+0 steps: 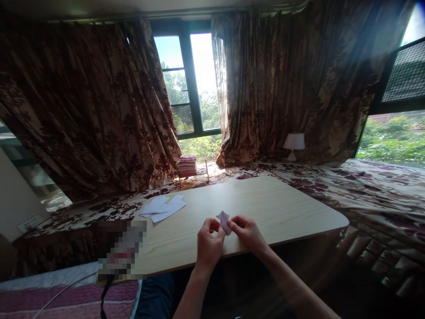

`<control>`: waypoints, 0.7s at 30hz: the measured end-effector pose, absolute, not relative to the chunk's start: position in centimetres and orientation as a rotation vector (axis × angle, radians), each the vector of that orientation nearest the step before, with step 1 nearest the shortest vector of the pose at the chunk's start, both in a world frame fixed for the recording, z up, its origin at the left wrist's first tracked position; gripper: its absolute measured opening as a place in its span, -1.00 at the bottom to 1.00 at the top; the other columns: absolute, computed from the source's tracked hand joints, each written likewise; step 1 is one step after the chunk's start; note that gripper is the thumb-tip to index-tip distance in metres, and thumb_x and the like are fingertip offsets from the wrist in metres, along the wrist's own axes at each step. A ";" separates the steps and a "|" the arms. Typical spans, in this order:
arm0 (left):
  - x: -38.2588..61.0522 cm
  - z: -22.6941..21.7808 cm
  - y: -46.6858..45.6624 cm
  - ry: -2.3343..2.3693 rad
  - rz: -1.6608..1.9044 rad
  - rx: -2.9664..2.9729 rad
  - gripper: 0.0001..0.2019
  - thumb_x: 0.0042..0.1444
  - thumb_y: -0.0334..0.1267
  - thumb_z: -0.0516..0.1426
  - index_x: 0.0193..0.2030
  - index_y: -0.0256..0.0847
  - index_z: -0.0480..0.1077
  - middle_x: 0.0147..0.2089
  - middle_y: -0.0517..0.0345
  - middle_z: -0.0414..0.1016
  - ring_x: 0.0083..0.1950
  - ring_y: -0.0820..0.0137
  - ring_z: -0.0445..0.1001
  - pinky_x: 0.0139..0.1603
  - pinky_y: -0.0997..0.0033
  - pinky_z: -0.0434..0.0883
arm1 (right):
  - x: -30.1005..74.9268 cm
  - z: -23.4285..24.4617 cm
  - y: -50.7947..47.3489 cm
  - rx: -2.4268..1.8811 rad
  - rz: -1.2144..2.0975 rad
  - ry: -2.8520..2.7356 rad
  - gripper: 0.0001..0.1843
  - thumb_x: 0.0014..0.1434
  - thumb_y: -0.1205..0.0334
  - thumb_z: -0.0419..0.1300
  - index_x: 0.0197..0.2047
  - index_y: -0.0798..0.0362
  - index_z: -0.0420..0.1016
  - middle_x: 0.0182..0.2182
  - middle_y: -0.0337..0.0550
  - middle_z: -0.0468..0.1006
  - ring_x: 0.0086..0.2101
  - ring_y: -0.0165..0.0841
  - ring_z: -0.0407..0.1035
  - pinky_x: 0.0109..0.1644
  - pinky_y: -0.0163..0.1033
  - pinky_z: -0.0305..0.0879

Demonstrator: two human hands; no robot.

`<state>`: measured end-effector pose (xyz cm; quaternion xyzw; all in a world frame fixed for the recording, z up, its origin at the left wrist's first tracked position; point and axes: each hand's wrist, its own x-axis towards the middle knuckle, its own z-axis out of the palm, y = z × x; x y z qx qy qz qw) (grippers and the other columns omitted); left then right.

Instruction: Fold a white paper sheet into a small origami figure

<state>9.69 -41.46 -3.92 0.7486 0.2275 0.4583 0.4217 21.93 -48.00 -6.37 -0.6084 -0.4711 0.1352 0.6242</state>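
Observation:
A small piece of folded white paper (223,223) is held up just over the near edge of the wooden table (252,199). My left hand (210,241) pinches it from the left side, fingers curled behind it. From the right, my right hand (247,230) grips its edge between thumb and fingertips. The paper has a pointed top and creased faces; its lower part is partly covered by my fingers. Several flat white paper sheets (166,207) lie overlapping on the table's far left part.
A pixelated object (122,250) sits at the table's left end, with a cable beside it. Beyond the table runs a ledge with floral cloth (315,181), bearing a white lamp (294,144) and a stack of striped cloths (187,165). Patterned curtains (99,110) flank a window.

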 end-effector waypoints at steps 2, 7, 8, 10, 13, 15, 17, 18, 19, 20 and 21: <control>9.7 -4.0 -41.5 0.564 1.153 1.881 -0.96 -0.07 -0.39 0.09 -0.46 -0.20 0.28 -0.47 0.25 0.35 -0.38 0.41 0.36 -0.25 0.41 0.29 | 21.8 -6.2 -48.1 -1.388 0.309 -1.072 -0.77 0.20 0.18 0.15 -0.42 0.16 0.40 -0.51 -0.32 0.43 -0.47 -0.46 0.37 -0.34 -0.28 0.34; 9.7 -4.1 -41.7 0.568 1.192 1.878 -0.93 -0.06 -0.39 0.09 -0.46 -0.18 0.24 -0.47 0.27 0.30 -0.38 0.43 0.32 -0.25 0.43 0.28 | 21.7 -6.0 -48.3 -1.370 0.309 -1.068 -0.77 0.17 0.19 0.18 -0.45 0.15 0.40 -0.55 -0.34 0.41 -0.50 -0.47 0.34 -0.37 -0.30 0.30; 9.8 -4.1 -41.7 0.573 1.197 1.871 -0.93 -0.05 -0.38 0.09 -0.46 -0.18 0.23 -0.47 0.27 0.30 -0.38 0.43 0.32 -0.25 0.43 0.28 | 21.7 -6.0 -48.3 -1.371 0.308 -1.073 -0.77 0.17 0.19 0.17 -0.45 0.15 0.40 -0.55 -0.34 0.41 -0.50 -0.47 0.34 -0.37 -0.30 0.30; 9.9 -4.1 -41.7 0.590 1.204 1.845 -0.92 -0.04 -0.35 0.10 -0.46 -0.18 0.23 -0.48 0.27 0.29 -0.39 0.43 0.32 -0.25 0.42 0.28 | 21.7 -6.0 -48.3 -1.380 0.306 -1.083 -0.77 0.19 0.19 0.17 -0.44 0.16 0.39 -0.54 -0.33 0.41 -0.50 -0.47 0.34 -0.37 -0.30 0.31; 10.1 -4.2 -41.5 0.609 1.197 1.790 -0.92 -0.04 -0.32 0.09 -0.46 -0.18 0.23 -0.48 0.26 0.28 -0.40 0.42 0.31 -0.28 0.42 0.29 | 21.8 -6.3 -48.2 -1.411 0.297 -1.092 -0.77 0.21 0.18 0.15 -0.39 0.16 0.41 -0.48 -0.30 0.44 -0.46 -0.46 0.37 -0.34 -0.28 0.35; 10.1 -4.2 -41.3 0.609 1.181 1.761 -0.93 -0.05 -0.31 0.09 -0.45 -0.18 0.24 -0.47 0.25 0.29 -0.40 0.41 0.32 -0.28 0.42 0.29 | 21.9 -6.4 -48.1 -1.433 0.288 -1.091 -0.78 0.22 0.17 0.13 -0.34 0.16 0.42 -0.42 -0.27 0.47 -0.42 -0.44 0.39 -0.32 -0.26 0.37; 9.9 -4.1 -41.2 0.601 1.154 1.738 -0.94 -0.07 -0.30 0.10 -0.44 -0.19 0.26 -0.46 0.24 0.32 -0.37 0.41 0.33 -0.25 0.41 0.29 | 22.0 -6.6 -48.1 -1.447 0.282 -1.089 -0.78 0.22 0.16 0.12 -0.29 0.16 0.43 -0.38 -0.24 0.48 -0.40 -0.43 0.40 -0.30 -0.24 0.38; 9.8 -4.0 -41.1 0.595 1.135 1.727 -0.94 -0.07 -0.29 0.11 -0.43 -0.19 0.28 -0.45 0.24 0.34 -0.36 0.41 0.34 -0.24 0.41 0.30 | 22.0 -6.6 -48.1 -1.451 0.281 -1.089 -0.78 0.23 0.16 0.12 -0.28 0.16 0.43 -0.37 -0.23 0.48 -0.39 -0.43 0.40 -0.30 -0.24 0.38; 9.7 -4.0 -41.1 0.589 1.110 1.714 -0.93 -0.07 -0.27 0.12 -0.43 -0.20 0.30 -0.45 0.23 0.35 -0.35 0.40 0.35 -0.24 0.42 0.30 | 22.1 -6.6 -48.1 -1.452 0.282 -1.089 -0.78 0.23 0.16 0.12 -0.27 0.16 0.43 -0.36 -0.23 0.48 -0.39 -0.43 0.40 -0.30 -0.24 0.38; 9.5 -3.9 -41.0 0.584 1.082 1.699 -0.91 -0.05 -0.24 0.11 -0.43 -0.21 0.32 -0.45 0.22 0.37 -0.35 0.40 0.37 -0.24 0.42 0.30 | 22.1 -6.6 -48.1 -1.451 0.283 -1.089 -0.78 0.23 0.16 0.12 -0.27 0.16 0.43 -0.36 -0.23 0.48 -0.39 -0.43 0.40 -0.30 -0.24 0.38; 9.4 -3.8 -40.9 0.584 1.055 1.680 -0.87 -0.02 -0.19 0.10 -0.43 -0.22 0.34 -0.45 0.21 0.39 -0.35 0.39 0.38 -0.25 0.41 0.31 | 22.1 -6.6 -48.1 -1.447 0.283 -1.090 -0.78 0.23 0.16 0.12 -0.27 0.16 0.43 -0.37 -0.24 0.48 -0.40 -0.43 0.40 -0.31 -0.25 0.38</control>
